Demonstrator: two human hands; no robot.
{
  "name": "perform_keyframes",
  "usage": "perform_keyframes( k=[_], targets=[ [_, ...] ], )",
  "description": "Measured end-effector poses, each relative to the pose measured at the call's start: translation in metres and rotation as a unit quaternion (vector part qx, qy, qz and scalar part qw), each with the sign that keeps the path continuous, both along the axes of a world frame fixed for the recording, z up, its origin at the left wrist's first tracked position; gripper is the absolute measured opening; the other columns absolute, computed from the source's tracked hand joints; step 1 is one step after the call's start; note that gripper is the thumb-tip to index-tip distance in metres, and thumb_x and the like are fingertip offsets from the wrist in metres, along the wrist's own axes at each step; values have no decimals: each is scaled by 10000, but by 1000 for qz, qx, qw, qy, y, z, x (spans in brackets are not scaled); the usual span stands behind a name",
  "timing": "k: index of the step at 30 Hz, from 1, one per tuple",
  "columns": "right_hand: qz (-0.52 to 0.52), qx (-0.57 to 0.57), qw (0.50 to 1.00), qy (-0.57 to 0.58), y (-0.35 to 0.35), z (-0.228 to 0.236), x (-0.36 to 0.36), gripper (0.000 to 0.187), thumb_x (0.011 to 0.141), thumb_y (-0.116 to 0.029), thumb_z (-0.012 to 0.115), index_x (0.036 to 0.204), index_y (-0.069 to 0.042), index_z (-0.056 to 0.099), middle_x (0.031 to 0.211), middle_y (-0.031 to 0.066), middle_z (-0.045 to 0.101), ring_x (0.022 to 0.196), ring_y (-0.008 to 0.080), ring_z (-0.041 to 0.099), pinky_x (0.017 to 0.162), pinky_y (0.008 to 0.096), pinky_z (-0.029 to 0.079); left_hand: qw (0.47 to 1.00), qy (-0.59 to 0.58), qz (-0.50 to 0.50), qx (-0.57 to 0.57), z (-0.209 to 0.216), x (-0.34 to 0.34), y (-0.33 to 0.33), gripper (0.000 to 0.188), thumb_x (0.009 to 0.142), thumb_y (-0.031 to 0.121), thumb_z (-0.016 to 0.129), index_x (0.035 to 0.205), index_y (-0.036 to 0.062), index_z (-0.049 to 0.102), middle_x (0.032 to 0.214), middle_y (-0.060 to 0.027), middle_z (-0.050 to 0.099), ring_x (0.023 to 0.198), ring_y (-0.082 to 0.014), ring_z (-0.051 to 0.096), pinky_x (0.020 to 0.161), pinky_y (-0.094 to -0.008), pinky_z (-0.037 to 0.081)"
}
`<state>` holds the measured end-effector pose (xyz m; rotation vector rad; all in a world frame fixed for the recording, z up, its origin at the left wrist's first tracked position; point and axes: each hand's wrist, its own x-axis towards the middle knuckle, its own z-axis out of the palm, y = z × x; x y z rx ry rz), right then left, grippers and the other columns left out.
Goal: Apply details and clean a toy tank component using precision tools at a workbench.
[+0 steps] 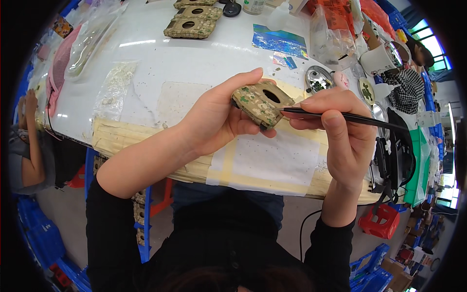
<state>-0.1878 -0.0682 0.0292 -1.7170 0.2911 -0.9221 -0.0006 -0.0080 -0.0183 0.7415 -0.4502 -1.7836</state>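
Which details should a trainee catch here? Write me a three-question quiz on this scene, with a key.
1. Which hand holds the camouflage-patterned piece?
2. True or false: the slender tool is bright red.
3. Which lies just below the piece in the picture: A) a green tray, B) a white sheet, C) a red stool?

Key:
1. The left hand.
2. False; it is black, held in the right hand.
3. B.

The person over there wears a plain black top point(228, 238), its left sleeve point(113, 233) and right sleeve point(332, 253) both stopping well short of the wrists. Left hand point(216, 114) and right hand point(348, 134) are ungloved, forearms bare; below shows some blue, denim-looking legwear point(190, 195).
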Motion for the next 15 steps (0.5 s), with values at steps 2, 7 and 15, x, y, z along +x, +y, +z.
perform_keyframes(
  k=[2, 7, 15],
  targets=[
    [1, 3, 1000, 1, 0, -1, 0, 166, 920, -69, 527, 955, 72, 607, 875, 108, 603, 786, 147, 635, 717, 234, 542, 1000, 1, 0, 1, -1, 0, 0, 498, 936, 394, 423, 1219, -6, 510, 1031, -94, 640, 869, -163, 637, 612, -315, 542],
    [-3, 8, 1000, -1, 1, -1, 0, 169, 923, -73, 523, 963, 72, 601, 875, 110, 601, 794, 148, 637, 721, 236, 547, 1000, -6, 6, 9, 0, 0, 0, 499, 935, 394, 425, 1220, -6, 511, 1036, -95, 638, 875, -162, 637, 614, -314, 542],
    [-4, 7, 1000, 5, 0, -1, -1, 181, 925, -96, 529, 957, 69, 595, 877, 109, 605, 790, 159, 649, 716, 235, 547, 1000, -6, 0, 3, -1, 0, 0, 503, 935, 399, 423, 1225, -2, 509, 1041, -93, 638, 874, -157, 637, 623, -312, 548]
  ],
)
